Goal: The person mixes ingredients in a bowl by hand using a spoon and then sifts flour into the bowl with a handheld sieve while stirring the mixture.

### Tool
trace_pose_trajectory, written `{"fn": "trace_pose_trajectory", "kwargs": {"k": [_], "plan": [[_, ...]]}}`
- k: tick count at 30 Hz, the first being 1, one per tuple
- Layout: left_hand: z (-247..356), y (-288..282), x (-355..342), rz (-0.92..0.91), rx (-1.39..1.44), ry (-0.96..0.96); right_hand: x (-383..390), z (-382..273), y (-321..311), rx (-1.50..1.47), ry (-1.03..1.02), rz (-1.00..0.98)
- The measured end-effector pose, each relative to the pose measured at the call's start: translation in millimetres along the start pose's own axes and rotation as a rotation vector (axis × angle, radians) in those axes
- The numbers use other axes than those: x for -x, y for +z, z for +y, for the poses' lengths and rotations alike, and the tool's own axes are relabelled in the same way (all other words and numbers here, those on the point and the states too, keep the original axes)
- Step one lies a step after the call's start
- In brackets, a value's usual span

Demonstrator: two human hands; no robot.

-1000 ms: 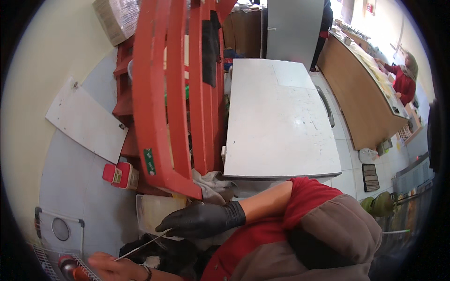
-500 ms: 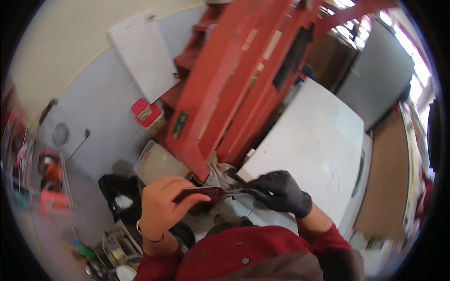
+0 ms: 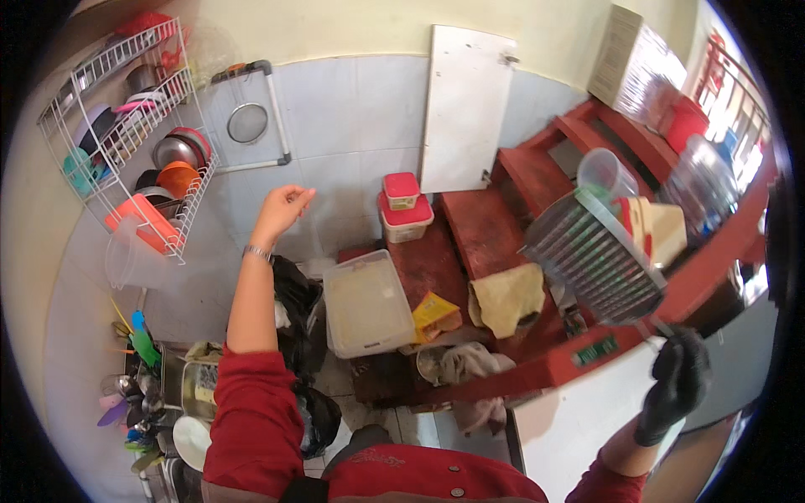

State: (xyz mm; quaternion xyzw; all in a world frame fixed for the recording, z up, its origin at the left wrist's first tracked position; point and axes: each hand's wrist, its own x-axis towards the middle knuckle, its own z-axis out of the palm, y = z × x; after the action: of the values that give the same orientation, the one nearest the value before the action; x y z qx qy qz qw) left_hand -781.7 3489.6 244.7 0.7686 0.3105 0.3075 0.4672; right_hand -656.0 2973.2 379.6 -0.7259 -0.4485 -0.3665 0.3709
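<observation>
- Right hand [image 3: 677,377], black-gloved, lower right of the frame: fingers closed around the handle [image 3: 656,327] of a grey slotted strainer [image 3: 591,260], whose broad head extends toward the upper left, overlapping the red stairs [image 3: 480,243] in view.
- Left hand [image 3: 283,211], bare, left of centre: raised and curled, no object visible in it; whether the fingertips meet cannot be told. A white wire rack [image 3: 196,203] stands farther left.
- Possible mishap, right: a sideways swing of the wide head might knock the translucent tub [image 3: 605,173] on the stairs; a one-handed hold at the narrow end could let it twist. Actual clearance is unclear.
- Possible mishap, left: reaching outward without looking could dislodge the stacked bowls [image 3: 176,152].
- Markings: a green plate [image 3: 595,350] on the red rail [image 3: 537,380] bears pale characters; the red-lidded tubs [image 3: 406,220] carry labels; the shirt [image 3: 402,474] shows stitched lettering. None is transcribed.
</observation>
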Motion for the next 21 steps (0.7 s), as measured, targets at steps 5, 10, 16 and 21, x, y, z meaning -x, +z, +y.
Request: {"fn": "trace_pose_trajectory", "kwargs": {"k": [5,10,16,21], "plan": [[-97,-51,-130,0.055,-0.4,-0.161,-73,-7,44,0.306,0.302,-0.313],[-154,-99,-221,0.313,-0.448,-0.247,-67,27,31,0.49,0.343,-0.215],[-189,-141,-296,0.659,-0.567,-0.277,-88,4,91,0.551,0.567,-0.078],[-176,-176,-356,0.736,-0.601,-0.173,-96,21,113,0.585,0.545,-0.083]]}}
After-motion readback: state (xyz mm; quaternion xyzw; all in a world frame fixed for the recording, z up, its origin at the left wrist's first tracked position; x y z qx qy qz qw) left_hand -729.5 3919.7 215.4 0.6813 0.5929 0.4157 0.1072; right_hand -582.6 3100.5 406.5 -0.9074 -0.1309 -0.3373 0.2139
